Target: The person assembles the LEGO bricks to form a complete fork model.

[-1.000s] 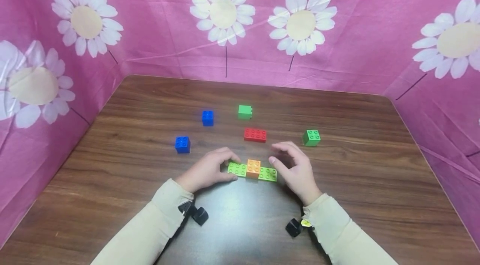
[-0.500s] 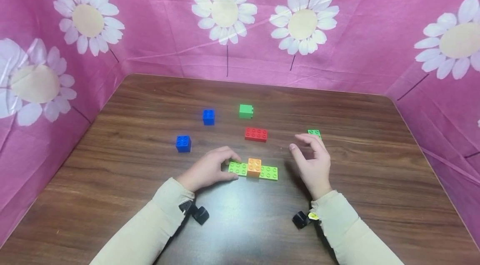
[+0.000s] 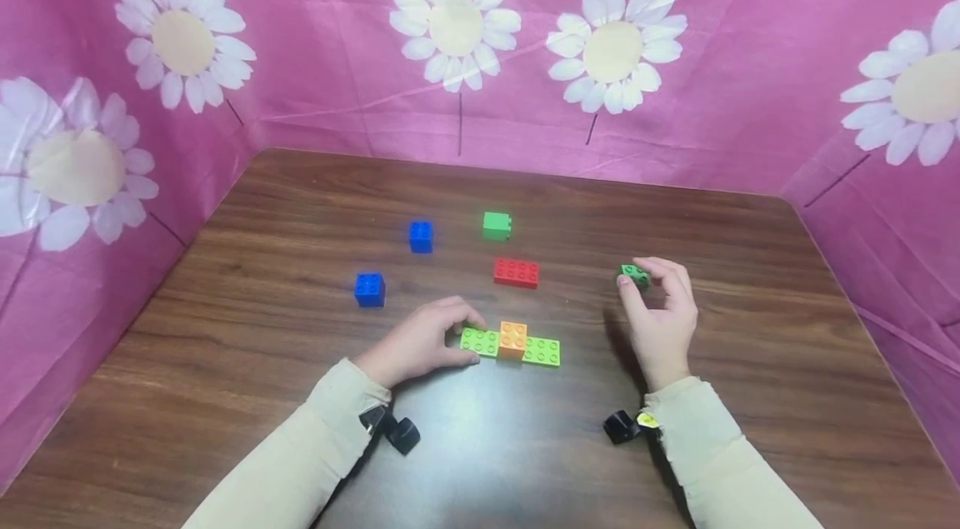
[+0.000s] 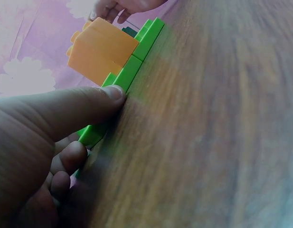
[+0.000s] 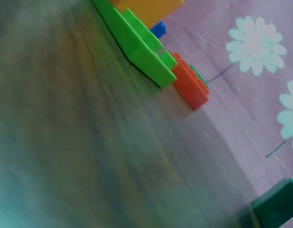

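Observation:
My left hand (image 3: 423, 337) pinches the left end of two lime-green bricks (image 3: 480, 343) lying end to end, with an orange brick (image 3: 513, 339) on top across their seam. The left wrist view shows the thumb (image 4: 96, 102) against the near side of the green and curled fingers beyond it. My right hand (image 3: 663, 321) is over a darker green brick (image 3: 634, 273), thumb to its left and fingers to its right, covering part of it. In the left wrist view those fingers appear above that brick. The right wrist view shows the green brick (image 5: 277, 204) on the table without fingers.
A red brick (image 3: 516, 272) lies beyond the orange one. Farther back is a green brick (image 3: 497, 226) on its side, studs facing right. Two blue bricks (image 3: 370, 290) stand at the left. The wooden table (image 3: 247, 279) ends at a pink flowered cloth (image 3: 315, 37).
My right hand has moved right and away from the orange and lime-green bricks to the darker green brick. The left hand keeps its hold in place; the head view has shifted slightly.

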### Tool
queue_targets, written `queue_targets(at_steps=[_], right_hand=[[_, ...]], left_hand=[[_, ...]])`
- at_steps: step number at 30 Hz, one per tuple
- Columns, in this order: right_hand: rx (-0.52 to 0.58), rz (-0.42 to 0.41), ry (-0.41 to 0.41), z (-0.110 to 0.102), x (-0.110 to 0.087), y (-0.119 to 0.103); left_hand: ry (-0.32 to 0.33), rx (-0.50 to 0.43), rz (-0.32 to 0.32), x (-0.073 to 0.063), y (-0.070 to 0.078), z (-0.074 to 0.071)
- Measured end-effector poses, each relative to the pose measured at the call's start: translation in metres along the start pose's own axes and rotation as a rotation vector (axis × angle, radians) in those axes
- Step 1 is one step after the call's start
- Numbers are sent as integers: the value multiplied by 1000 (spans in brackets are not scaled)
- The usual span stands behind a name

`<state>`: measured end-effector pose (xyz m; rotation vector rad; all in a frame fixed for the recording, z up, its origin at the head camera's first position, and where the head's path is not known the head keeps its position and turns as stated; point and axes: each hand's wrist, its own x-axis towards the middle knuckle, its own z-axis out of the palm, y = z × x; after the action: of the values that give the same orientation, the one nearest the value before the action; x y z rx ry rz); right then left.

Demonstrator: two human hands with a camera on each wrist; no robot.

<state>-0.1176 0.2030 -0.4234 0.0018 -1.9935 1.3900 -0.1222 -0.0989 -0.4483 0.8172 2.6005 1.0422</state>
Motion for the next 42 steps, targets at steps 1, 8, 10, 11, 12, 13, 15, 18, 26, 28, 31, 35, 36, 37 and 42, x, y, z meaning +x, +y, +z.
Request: queue_targets(at_steps=[1,8,10,11,12,13,15,18,26,28,31,35,36,37,42], right_hand=[[-6,12,7,-2,2,6],[-77,93,10,-19,17,45],[-103,128,0,-24,20,50],[-112,148,-7,-26,22,53],[-122,169,-19,-29,24,55],[-131,189,-32,-31,25,57],[-128,242,-75,-36,29,61],[-139,308,-178,-42,34,66],[-165,254,-412,-46,39,73],[-174,233,-454,-47,40,74],[-214,212,-515,-49,41,75],[-287,202,-577,-50,43,75],[-300,203,-588,-50,43,75],[-318,206,-598,-50,43,74],[-354,225,-609,-49,43,75]], left_hand=[[-1,-3,4,0,1,0],[-1,-10,17,1,4,0],[-7,-9,18,1,4,0],[-8,-10,19,0,4,1],[-7,-11,19,0,4,1],[-7,-12,20,0,3,1],[-6,-11,21,-1,3,1],[-6,-18,18,-1,3,1],[-5,-14,-3,-2,1,0],[-1,-11,-2,-1,1,0],[2,-13,3,-1,1,0],[4,-19,11,-1,1,0],[4,-20,11,-1,1,0],[5,-20,13,-1,1,0],[9,-20,21,-1,2,-1]])
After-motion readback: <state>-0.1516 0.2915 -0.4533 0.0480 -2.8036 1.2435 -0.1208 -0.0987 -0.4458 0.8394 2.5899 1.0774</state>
